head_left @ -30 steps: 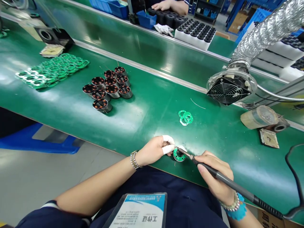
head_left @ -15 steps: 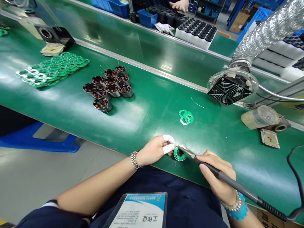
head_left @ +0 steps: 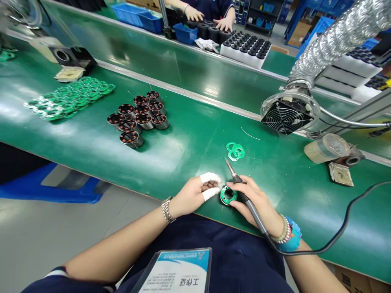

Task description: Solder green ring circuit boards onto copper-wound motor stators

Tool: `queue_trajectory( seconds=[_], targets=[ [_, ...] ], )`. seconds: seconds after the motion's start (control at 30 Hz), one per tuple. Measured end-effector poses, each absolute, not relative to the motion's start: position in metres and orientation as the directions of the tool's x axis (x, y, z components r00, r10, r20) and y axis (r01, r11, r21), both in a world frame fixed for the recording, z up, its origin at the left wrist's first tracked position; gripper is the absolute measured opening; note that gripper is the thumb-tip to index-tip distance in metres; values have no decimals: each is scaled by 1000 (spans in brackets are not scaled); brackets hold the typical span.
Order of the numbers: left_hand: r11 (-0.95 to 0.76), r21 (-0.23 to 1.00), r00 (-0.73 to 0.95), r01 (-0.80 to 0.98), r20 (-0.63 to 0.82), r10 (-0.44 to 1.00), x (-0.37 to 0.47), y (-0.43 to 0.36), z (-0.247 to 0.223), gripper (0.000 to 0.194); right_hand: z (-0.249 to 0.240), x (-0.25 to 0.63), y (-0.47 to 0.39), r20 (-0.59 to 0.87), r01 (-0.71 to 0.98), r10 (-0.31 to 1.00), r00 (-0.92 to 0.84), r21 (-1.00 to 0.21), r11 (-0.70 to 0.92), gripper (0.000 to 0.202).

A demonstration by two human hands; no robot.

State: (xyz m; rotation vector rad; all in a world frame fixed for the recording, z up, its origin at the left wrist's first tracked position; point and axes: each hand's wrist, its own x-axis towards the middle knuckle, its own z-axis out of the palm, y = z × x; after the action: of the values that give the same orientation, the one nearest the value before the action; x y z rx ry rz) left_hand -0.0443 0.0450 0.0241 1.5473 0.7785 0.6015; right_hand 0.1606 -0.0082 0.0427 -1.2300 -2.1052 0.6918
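Note:
My left hand (head_left: pixel 195 191), with white covers on thumb and finger, is beside the round part with a green ring board (head_left: pixel 228 195); its thumb and finger close near the left edge of that part, and what they pinch is too small to name. My right hand (head_left: pixel 256 203) holds a soldering iron (head_left: pixel 252 209), its tip pointing up and away from the board. The thumb and forefinger of the same hand touch the right side of the ring board. Loose green ring boards (head_left: pixel 235 151) lie just beyond.
Several wound copper stators (head_left: pixel 142 116) stand left of centre, with stacked green boards (head_left: pixel 70 97) farther left. A fan on a foil duct (head_left: pixel 287 116) hangs at right near a plastic jar (head_left: pixel 326 147). Across the bench are a person's hands (head_left: pixel 224 23).
My right hand has moved left onto the ring board, and the iron has swung upright, its tip off the board. The other person's hands have come further into view.

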Motion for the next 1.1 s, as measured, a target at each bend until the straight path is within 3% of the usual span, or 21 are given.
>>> queue_trajectory(
  seconds=[0.07, 0.13, 0.2, 0.27, 0.37, 0.43, 0.6, 0.8, 0.93, 1.1],
  targets=[
    [-259, 955, 711, 143, 82, 698, -49, 42, 26, 12, 41, 160, -13, 236, 590, 901, -363, -691, 419, 34],
    [-349, 927, 776, 138, 118, 619, -51, 39, 26, 11, 39, 159, -17, 251, 601, 910, -329, -688, 407, 36],
    [-253, 957, 774, 143, 51, 631, -48, 38, 26, 8, 37, 156, -22, 273, 626, 918, -286, -672, 395, 36],
    [4, 988, 736, 152, -116, 667, -44, 38, 26, 6, 34, 152, -27, 309, 656, 921, -235, -649, 385, 37],
    [403, 907, 656, 121, -378, 654, -38, 40, 26, 13, 30, 146, -33, 371, 691, 912, -173, -614, 381, 37],
    [509, 856, 594, 89, -456, 663, -35, 41, 27, 18, 29, 143, -35, 396, 708, 905, -153, -596, 380, 37],
    [496, 866, 498, 55, -455, 739, -30, 38, 31, 21, 33, 142, -33, 412, 697, 898, -154, -599, 394, 39],
    [461, 885, 550, 65, -417, 723, -29, 38, 31, 18, 37, 138, -20, 503, 607, 792, -346, -523, 598, 36],
    [490, 871, 594, 44, -417, 688, -33, 39, 31, 20, 35, 136, -20, 494, 620, 795, -351, -514, 593, 35],
    [503, 864, 621, 34, -412, 666, -37, 39, 30, 21, 40, 134, -26, 471, 595, 838, -274, -601, 533, 29]
  ],
)
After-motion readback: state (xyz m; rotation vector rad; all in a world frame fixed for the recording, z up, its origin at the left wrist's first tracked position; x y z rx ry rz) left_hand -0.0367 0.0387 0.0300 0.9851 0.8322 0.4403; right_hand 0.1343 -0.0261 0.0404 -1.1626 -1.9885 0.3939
